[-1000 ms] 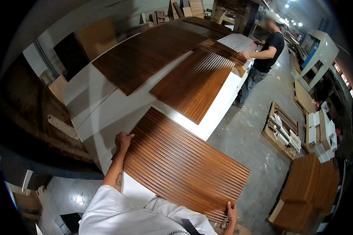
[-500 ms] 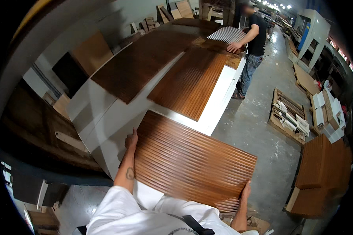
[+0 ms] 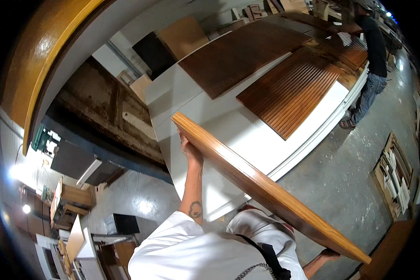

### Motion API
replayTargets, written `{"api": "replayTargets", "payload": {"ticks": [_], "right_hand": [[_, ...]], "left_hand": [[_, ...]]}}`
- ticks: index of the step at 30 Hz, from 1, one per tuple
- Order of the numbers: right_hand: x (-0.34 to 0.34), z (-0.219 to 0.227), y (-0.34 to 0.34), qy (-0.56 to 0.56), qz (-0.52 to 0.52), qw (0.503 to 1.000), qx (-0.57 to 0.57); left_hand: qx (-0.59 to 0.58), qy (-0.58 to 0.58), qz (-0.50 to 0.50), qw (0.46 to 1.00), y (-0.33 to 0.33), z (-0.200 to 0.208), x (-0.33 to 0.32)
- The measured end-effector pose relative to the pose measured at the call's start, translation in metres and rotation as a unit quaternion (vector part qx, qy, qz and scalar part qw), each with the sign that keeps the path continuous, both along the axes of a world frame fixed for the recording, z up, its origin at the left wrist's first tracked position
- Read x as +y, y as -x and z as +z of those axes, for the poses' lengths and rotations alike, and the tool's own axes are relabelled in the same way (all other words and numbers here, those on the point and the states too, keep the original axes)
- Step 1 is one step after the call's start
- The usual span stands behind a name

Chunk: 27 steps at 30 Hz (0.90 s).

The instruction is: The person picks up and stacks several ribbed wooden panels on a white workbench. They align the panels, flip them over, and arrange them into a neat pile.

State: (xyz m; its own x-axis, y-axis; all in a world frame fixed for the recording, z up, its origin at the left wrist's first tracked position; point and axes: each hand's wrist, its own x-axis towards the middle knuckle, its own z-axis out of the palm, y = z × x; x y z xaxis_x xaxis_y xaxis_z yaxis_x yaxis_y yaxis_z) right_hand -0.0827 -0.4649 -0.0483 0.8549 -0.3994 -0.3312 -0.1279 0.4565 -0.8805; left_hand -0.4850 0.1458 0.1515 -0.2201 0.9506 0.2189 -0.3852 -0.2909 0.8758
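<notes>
A wooden panel [image 3: 267, 183] is held on edge in front of the white shirt [image 3: 186, 249], slanting from the upper left down to the lower right, with one long, smooth edge turned up toward the camera. Its upper end is gripped by the left hand [image 3: 191, 150], the thumb side being seen against the near face while the other fingers are mostly hidden behind the wood. Its lower end is held from below by the right hand [image 3: 329, 255], whose fingers are bent against the underside, though how far they are wrapped around cannot be told. The upper part of the panel is seen across the white bench [image 3: 261, 147]; whether the two are touching cannot be told. On the bench a ribbed brown board [image 3: 289, 91] is laid near the long edge, and a larger dark board [image 3: 238, 58] is laid beside it, with a strip of white left between them. Farther along, the bench is attended by a co-worker [image 3: 375, 46] in a dark shirt and jeans. On the grey floor [image 3: 329, 186] to the right, white strips [image 3: 399, 182] are piled in a wooden frame
</notes>
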Motion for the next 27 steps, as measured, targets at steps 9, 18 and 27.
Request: {"api": "replayTargets", "payload": {"ticks": [9, 18, 27], "right_hand": [[-0.022, 0.008, -0.085, -0.028, 0.128, 0.987, -0.098], [0.076, 0.080, -0.189, -0.055, 0.193, 0.966, -0.166], [0.240, 0.099, -0.347, -0.038, 0.346, 0.900, -0.261]], "left_hand": [[-0.066, -0.072, -0.052, 0.994, 0.014, -0.068, -0.007], [-0.214, 0.068, 0.050, 0.973, -0.016, -0.038, -0.061], [-0.361, -0.018, 0.024, 0.932, 0.031, -0.110, -0.047]]}}
